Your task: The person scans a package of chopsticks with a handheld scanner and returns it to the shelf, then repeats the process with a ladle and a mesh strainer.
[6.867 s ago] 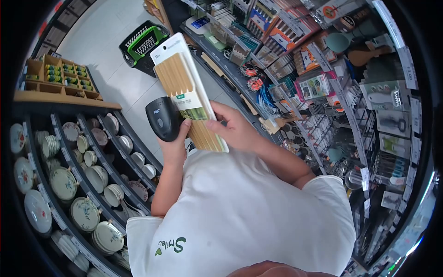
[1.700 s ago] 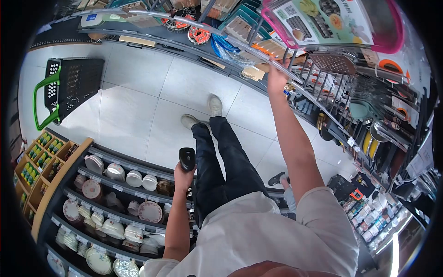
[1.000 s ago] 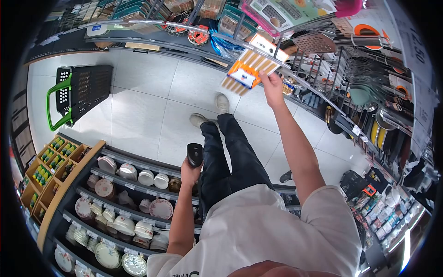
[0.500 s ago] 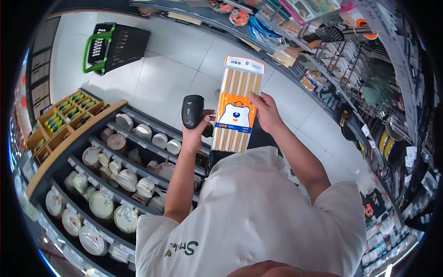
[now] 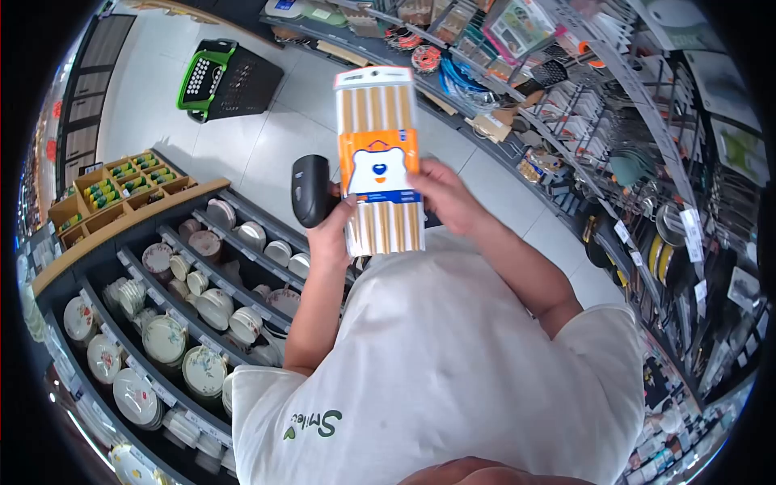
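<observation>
Packet (image 5: 381,162), flat, oblong, held between both hands in front of the white shirt (image 5: 485,364); long axis runs nearly straight away from the wearer, far end leaning slightly left. The header (image 5: 373,77) points outward over the floor (image 5: 311,121); the plain end points at the wearer, near the shirt's lower hem, depth between them unclear. Grip: right hand (image 5: 449,198) pinches the right long edge about midway; left hand (image 5: 330,234) is closed round a black handheld scanner (image 5: 310,191), its thumb also on the packet's lower left edge. Edges: upper part of both long sides free of fingers; scanner close beside the left side. Room: open tile beyond the header, between a black-and-green basket (image 5: 255,85) and the utensil rack (image 5: 638,89); dish shelves (image 5: 158,392) stand to the left. Appearance: pale tan sticks (image 5: 386,105) in parallel columns, clear-wrapped; white header with orange trim; orange band (image 5: 347,153) bearing a white bear face, blue nose, orange mouth; blue strip beneath.
</observation>
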Demonstrator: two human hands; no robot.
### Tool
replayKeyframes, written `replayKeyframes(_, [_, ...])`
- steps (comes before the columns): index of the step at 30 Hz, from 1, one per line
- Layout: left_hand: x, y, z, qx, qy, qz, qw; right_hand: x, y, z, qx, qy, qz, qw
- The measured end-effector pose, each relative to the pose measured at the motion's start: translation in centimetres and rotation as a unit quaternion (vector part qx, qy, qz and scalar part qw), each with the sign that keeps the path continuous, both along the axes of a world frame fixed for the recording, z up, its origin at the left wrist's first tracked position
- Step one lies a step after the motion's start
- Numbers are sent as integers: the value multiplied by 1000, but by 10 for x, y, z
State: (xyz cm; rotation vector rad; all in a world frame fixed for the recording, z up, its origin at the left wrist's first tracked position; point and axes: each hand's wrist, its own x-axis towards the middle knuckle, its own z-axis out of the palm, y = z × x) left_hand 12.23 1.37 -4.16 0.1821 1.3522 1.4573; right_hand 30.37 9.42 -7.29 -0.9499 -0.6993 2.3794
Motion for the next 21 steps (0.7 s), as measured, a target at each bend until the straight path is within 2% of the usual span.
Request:
replayKeyframes(2, [-1, 0, 1, -7, 24, 17, 1000, 1, -14, 1, 29, -33, 60, 997])
replayKeyframes(7, [7, -11, 10, -23, 49, 7, 999, 3, -28, 0, -20, -9, 58, 998])
replayKeyframes(9, [10, -17, 8, -25, 21, 34, 999, 7, -28, -3, 19, 1, 67, 998])
replayKeyframes(14, [17, -32, 8, -11, 0, 40, 999, 17, -30, 7, 11, 17, 77, 997])
replayKeyframes(19, [16, -46, 23, 32, 4, 4, 999, 20, -48, 19, 44, 2, 66, 997])
replayKeyframes(21, [12, -57, 23, 35, 8, -3, 999, 18, -59, 23, 16, -6, 59, 998])
